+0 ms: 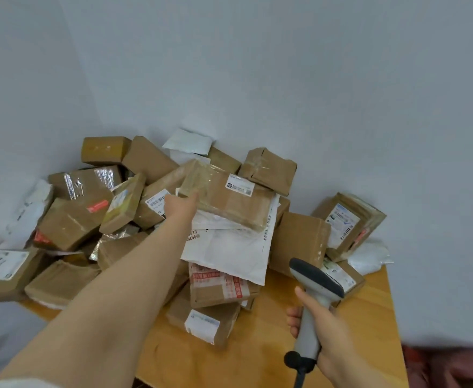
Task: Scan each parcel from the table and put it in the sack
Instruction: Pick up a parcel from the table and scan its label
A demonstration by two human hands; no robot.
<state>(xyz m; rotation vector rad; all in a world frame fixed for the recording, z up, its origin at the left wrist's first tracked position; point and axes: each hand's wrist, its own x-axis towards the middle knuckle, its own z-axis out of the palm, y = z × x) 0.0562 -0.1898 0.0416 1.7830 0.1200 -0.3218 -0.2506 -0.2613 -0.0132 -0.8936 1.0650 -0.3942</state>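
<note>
A flat brown taped parcel (229, 196) with a small white label lies on top of the heap, tilted. My left hand (180, 204) reaches far out and grips its left edge, fingers hidden under it. Below it lies a large white mailer bag (229, 247). My right hand (327, 334) grips the handle of a grey barcode scanner (315, 287) at the lower right, with the scanner head pointing up toward the heap. No sack is plainly in view.
Several brown boxes and white bags are heaped on a wooden table (257, 354) against a grey wall. A labelled box (347, 225) stands at the right, another (1, 271) overhangs the left edge. Something dark red (447, 365) shows blurred at the bottom right.
</note>
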